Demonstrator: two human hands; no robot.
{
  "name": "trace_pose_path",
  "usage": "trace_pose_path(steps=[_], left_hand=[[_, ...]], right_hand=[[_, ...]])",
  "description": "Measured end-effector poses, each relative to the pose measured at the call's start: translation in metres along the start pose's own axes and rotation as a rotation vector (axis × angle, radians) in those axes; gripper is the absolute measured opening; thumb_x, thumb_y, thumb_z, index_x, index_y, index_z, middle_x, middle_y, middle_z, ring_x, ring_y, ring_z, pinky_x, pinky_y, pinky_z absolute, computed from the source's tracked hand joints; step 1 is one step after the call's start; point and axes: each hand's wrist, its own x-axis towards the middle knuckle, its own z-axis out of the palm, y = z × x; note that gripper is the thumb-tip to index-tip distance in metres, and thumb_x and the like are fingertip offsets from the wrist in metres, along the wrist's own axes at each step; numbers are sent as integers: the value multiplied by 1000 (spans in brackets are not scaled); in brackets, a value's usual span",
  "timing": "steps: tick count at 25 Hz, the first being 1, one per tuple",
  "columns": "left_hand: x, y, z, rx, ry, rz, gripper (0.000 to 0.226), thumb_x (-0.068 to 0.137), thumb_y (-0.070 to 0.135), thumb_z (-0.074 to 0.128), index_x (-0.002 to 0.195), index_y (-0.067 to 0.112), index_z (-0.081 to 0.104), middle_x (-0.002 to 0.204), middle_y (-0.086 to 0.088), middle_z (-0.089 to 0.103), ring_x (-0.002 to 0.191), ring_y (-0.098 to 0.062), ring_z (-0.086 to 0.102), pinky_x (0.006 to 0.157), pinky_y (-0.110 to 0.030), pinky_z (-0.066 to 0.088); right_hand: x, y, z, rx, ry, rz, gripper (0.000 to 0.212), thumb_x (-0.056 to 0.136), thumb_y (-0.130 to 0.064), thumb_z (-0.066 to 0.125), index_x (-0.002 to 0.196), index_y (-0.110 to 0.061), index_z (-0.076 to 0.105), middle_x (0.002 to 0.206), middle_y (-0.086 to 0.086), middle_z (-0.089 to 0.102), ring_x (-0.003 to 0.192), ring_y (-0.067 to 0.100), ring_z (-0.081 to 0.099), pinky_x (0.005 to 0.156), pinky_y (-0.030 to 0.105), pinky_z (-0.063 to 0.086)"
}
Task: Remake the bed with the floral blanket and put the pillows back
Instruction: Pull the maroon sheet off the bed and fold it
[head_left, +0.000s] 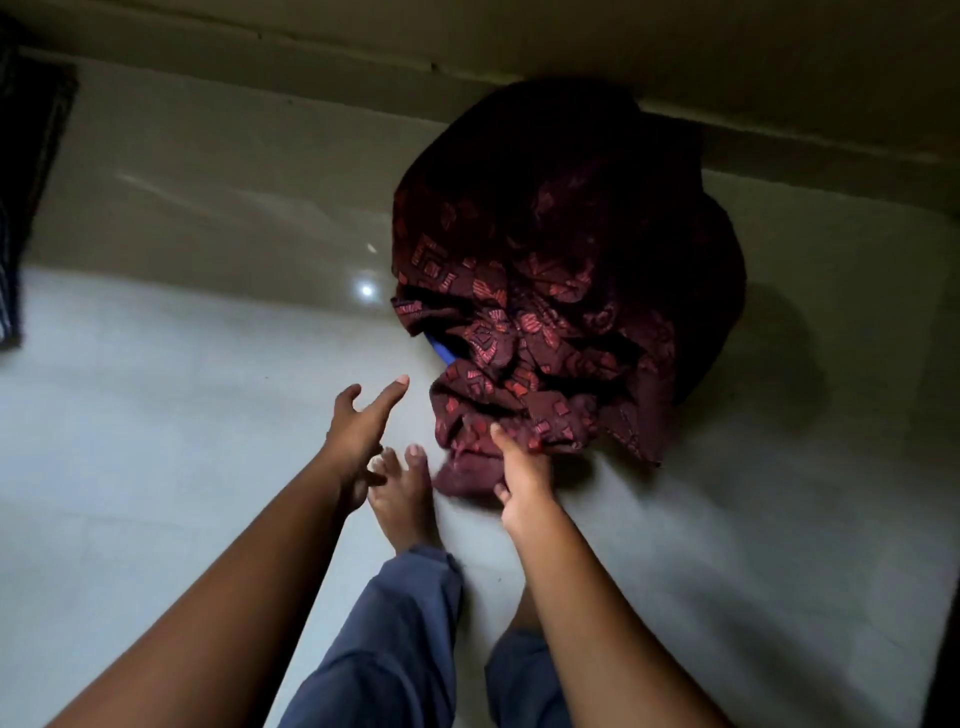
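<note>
Blanket: a dark maroon blanket (561, 270) of soft fabric with a red floral print is heaped in a crumpled mound on the pale glossy tiled floor (182, 389). Its far side is set against the foot of the beige wall (363, 47).
Blanket, near edge: a bunched fold is drawn out of the heap toward the person and is held in the right hand.
Right hand (522, 478): the arm is stretched forward and down, nearly straight. The fingers are buried in the fold and clamped on it, with the thumb (501, 488) tucked under the cloth.
Left hand (358, 426): the arm is extended alongside, just left of the blanket's near edge and apart from it. The fingers (392, 392) are straight and spread, and nothing is held.
Under the heap: a small bright blue edge (443, 354) is seen at the left side; what it belongs to cannot be told.
Stance: a bare foot (402, 499) is planted on the floor between the two hands, below blue-grey cloth trousers (384, 639).
Left edge of floor: a dark striped fabric (21, 197) is partly seen, well apart from the blanket.
</note>
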Motion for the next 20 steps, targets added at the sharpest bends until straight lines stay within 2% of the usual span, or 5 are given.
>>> trace_pose_path(steps=[3, 8, 12, 17, 20], left_hand=[[-22, 20, 19, -165, -89, 52, 80, 84, 47, 61, 147, 35, 12, 146, -9, 32, 125, -33, 43, 87, -45, 48], [-41, 62, 59, 216, 19, 851, 77, 80, 59, 56, 145, 32, 25, 148, 0, 31, 136, -13, 32, 113, -36, 27], [0, 87, 77, 958, 197, 1065, 87, 64, 82, 15, 141, 49, -7, 158, 3, -9, 144, -23, -16, 112, -55, -7], [89, 73, 83, 1360, 144, 1016, 94, 48, 93, -13, 133, 53, -22, 157, 1, -17, 143, -23, -21, 111, -52, -18], [98, 77, 93, 1386, 79, 927, 101, 49, 89, 2, 142, 51, -9, 158, -1, -10, 144, -25, -13, 111, -48, -16]], right_hand=[[-43, -27, -24, -39, 85, -306, 18, 79, -28, 72, 70, -18, 60, 97, 11, 69, 77, 20, 62, 81, 38, 53], [-56, -138, -17, -564, 63, -1234, 37, 87, -29, 55, 105, 2, 63, 110, 25, 61, 105, 32, 57, 93, 29, 36], [3, -162, 0, -1486, -2, -1105, 77, 91, -46, 45, 150, -18, 5, 158, 9, 4, 145, 26, -1, 112, 59, -4], [66, -160, 5, -1559, 8, -931, 77, 90, -62, 32, 150, -27, -4, 158, 3, -8, 145, 22, -11, 110, 57, -13], [81, -164, 5, -1573, -60, -816, 77, 92, -60, 31, 149, -26, -6, 158, 1, -11, 145, 21, -11, 112, 53, -11]])
